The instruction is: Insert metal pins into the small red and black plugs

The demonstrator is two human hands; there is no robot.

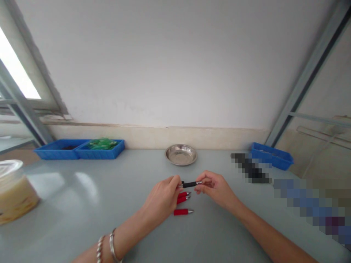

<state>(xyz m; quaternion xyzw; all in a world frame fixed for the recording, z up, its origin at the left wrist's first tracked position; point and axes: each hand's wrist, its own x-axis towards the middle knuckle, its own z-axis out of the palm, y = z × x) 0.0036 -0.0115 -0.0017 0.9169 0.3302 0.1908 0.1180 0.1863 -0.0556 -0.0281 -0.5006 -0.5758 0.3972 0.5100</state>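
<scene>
Just above the near middle of the grey table (82, 204), a black pen part (189, 184) lay level between both hands, left hand (161, 199) and right hand (215, 187) each pinching one end, wrists angled inward over red pen parts (183, 205).

We see a pen part (189, 184) between our left hand (161, 199) and right hand (216, 188), three more (183, 204) below, a bowl (181, 154) behind, trays (79, 149) far left.

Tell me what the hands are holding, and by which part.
Both hands hold one black pen part above the table: the left hand pinches its left end, the right hand its silver tip end. The red parts lie untouched.
</scene>
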